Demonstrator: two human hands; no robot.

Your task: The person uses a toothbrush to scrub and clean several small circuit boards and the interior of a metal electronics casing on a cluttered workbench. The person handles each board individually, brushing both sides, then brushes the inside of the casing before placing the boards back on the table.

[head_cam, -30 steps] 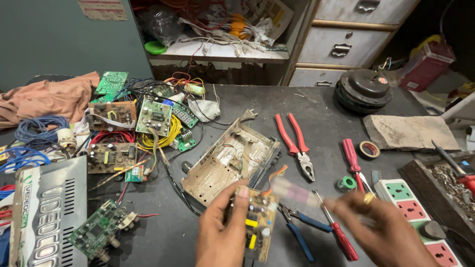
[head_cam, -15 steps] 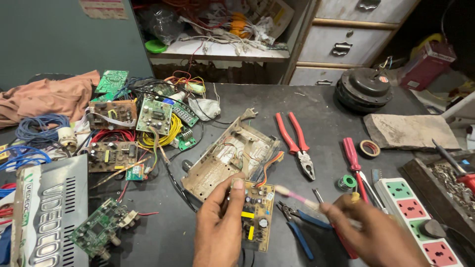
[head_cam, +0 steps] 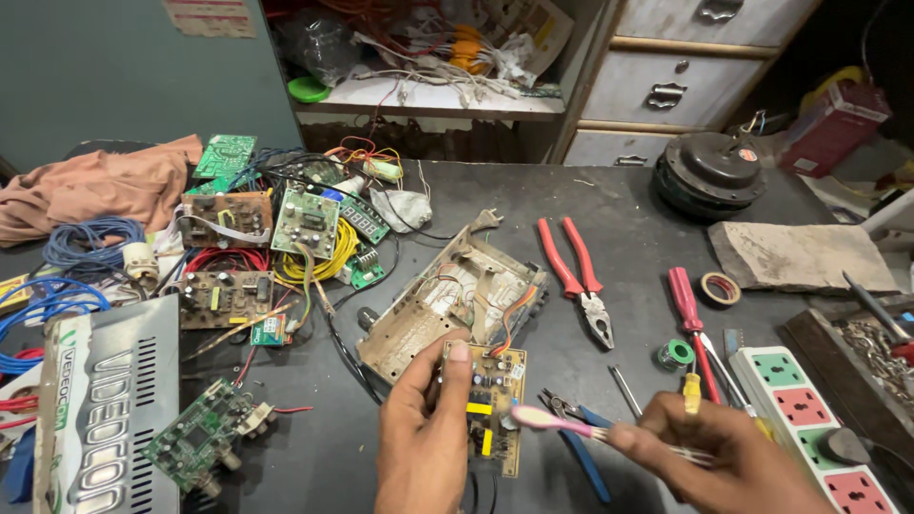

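My left hand (head_cam: 426, 433) grips a small yellow-brown circuit board (head_cam: 495, 405) and holds it upright above the dark workbench, thumb pressed on its top edge. Coloured wires run from the board to an opened metal chassis (head_cam: 447, 300) lying just behind it. My right hand (head_cam: 733, 457) holds a pink toothbrush (head_cam: 557, 421) by its handle. The brush head points left and sits at the board's right edge.
Red-handled pliers (head_cam: 576, 276), a red screwdriver (head_cam: 687, 305), blue-handled cutters (head_cam: 581, 443) and a power strip (head_cam: 809, 409) lie to the right. Several circuit boards (head_cam: 305, 224) and wire coils crowd the left, beside a silver device cover (head_cam: 105, 419). A black round motor (head_cam: 709, 171) sits far right.
My right hand has brought the toothbrush lower and leftward until its head reaches the board. My left hand has shifted slightly right, still holding the board upright.
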